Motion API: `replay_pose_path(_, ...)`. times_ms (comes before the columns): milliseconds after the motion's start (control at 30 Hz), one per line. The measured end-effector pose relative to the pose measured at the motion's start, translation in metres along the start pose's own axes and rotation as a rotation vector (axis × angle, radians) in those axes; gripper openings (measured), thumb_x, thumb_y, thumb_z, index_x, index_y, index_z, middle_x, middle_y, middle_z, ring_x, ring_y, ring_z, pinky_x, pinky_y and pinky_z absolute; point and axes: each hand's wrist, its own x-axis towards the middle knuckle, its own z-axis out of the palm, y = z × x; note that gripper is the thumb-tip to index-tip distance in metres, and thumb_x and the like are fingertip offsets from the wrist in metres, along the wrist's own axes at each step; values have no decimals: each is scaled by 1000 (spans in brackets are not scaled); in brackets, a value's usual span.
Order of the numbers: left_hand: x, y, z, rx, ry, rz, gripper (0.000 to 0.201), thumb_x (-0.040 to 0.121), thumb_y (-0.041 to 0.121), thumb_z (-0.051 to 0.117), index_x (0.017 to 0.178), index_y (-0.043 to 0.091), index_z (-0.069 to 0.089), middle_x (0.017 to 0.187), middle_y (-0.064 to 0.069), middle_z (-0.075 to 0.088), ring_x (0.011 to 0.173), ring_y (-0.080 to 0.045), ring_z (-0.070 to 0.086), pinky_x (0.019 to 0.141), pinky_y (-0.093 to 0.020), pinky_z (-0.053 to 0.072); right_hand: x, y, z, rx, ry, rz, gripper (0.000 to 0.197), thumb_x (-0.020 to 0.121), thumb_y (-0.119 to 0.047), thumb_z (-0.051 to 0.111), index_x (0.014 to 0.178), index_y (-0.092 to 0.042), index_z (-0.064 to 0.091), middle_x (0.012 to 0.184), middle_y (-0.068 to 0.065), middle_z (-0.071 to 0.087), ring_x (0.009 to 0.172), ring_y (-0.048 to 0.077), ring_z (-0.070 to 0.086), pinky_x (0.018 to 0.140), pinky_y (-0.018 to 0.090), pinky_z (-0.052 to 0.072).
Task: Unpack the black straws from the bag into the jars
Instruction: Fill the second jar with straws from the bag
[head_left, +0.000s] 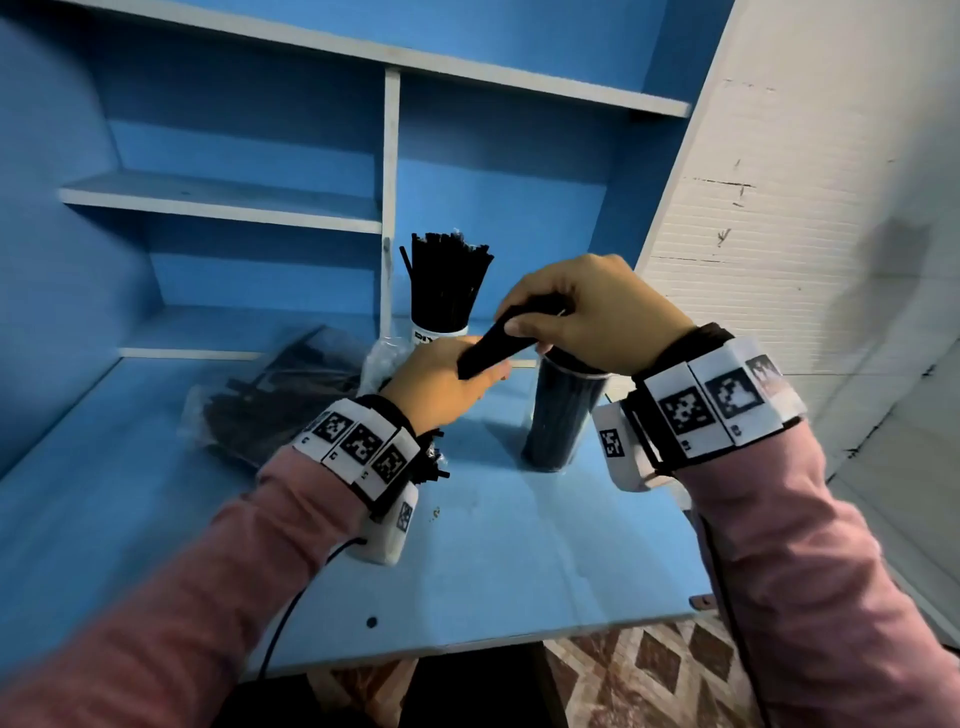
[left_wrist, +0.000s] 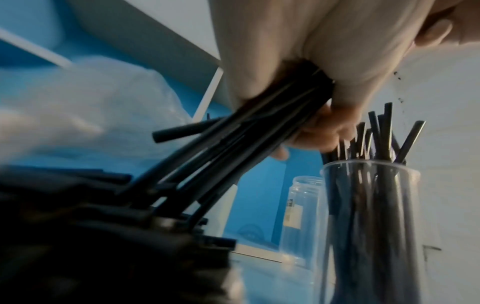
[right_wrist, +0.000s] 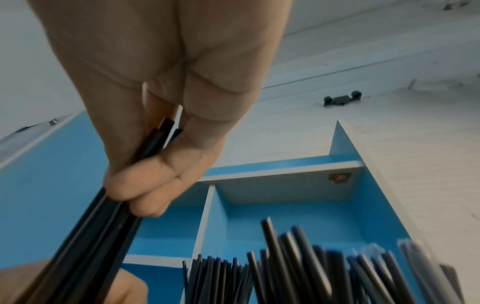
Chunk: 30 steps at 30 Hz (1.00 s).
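Both hands hold one bundle of black straws (head_left: 493, 345) above the blue desk. My left hand (head_left: 462, 371) grips its lower part, and straw ends stick out past that wrist. My right hand (head_left: 524, 322) grips the upper end (right_wrist: 155, 142), just above a clear jar (head_left: 561, 415) full of straws (left_wrist: 371, 205). A second jar (head_left: 441, 296), packed with upright straws, stands behind against the shelf divider. The clear bag (head_left: 265, 405) with more straws lies at the left. An empty clear jar (left_wrist: 303, 205) shows in the left wrist view.
The blue desk (head_left: 493, 561) has a shelf unit (head_left: 223, 202) at the back and a white wall panel (head_left: 779, 208) on the right. The desk's front edge runs above a patterned floor (head_left: 649, 670). Cables hang from both wrists.
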Motion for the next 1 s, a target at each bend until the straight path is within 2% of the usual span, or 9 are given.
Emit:
replay_pose_path(67,4,7,5,-97,37,37,28,93,36,59,68,24,60,58,9,55,49,-1,48,54,-15,39,0,-2,-4,-65,83,-30,15,88,-24,65,102,-22,70,86,-7,70,73,6,62,68,7,41)
replay_pose_path(200,12,19,14,-369,-7,76,40,95,39,54,61,17,50,53,8,46,47,-10,40,56,-27,38,1,-5,-3,-1,303,-100,40,86,-36,67,123,-24,59,105,-8,59,91,5,56,78,5,40)
replay_pose_path(333,10,30,31,-554,-140,59,38,99,21,48,64,9,43,48,10,37,42,-5,31,58,-27,39,4,-1,12,121,397,-170,41,89,-20,63,129,-18,54,118,-6,57,102,8,58,92,19,46)
replay_pose_path(400,9,27,39,-587,-151,15,35,98,13,50,64,8,47,53,4,43,44,-7,36,60,-27,41,4,6,25,130,426,-181,32,89,-12,60,121,-12,60,113,-2,61,99,8,60,92,17,45)
replay_pose_path(500,7,12,47,-538,-186,-32,28,93,1,53,66,4,56,58,-2,58,55,-11,55,65,-24,49,-2,20,51,62,390,-153,20,90,-14,59,107,-8,66,101,2,65,93,12,60,88,10,40)
replay_pose_path(600,5,-3,51,-386,-247,-1,7,90,-1,56,91,3,61,81,-2,66,76,4,63,72,-13,49,-10,30,71,21,270,-129,21,91,-20,56,101,-6,67,100,6,65,95,18,60,88,27,46)
replay_pose_path(767,3,-10,51,-411,-264,-53,15,92,7,60,79,9,68,71,5,72,74,-2,67,69,-11,47,-9,32,71,51,327,-157,24,91,-19,58,111,-6,65,109,6,64,103,17,59,93,20,42)
replay_pose_path(900,0,-5,49,-448,-292,-27,9,91,1,60,88,2,68,80,-1,72,76,-1,68,69,-11,48,-10,33,72,39,290,-151,26,91,-18,59,113,-7,65,110,7,64,104,18,60,93,24,44)
replay_pose_path(1000,-4,-2,48,-459,-313,-20,12,93,2,57,91,-1,68,78,1,72,74,-2,69,68,-12,49,-11,34,71,46,330,-153,26,90,-19,61,113,-8,65,110,5,65,104,16,60,94,18,41)
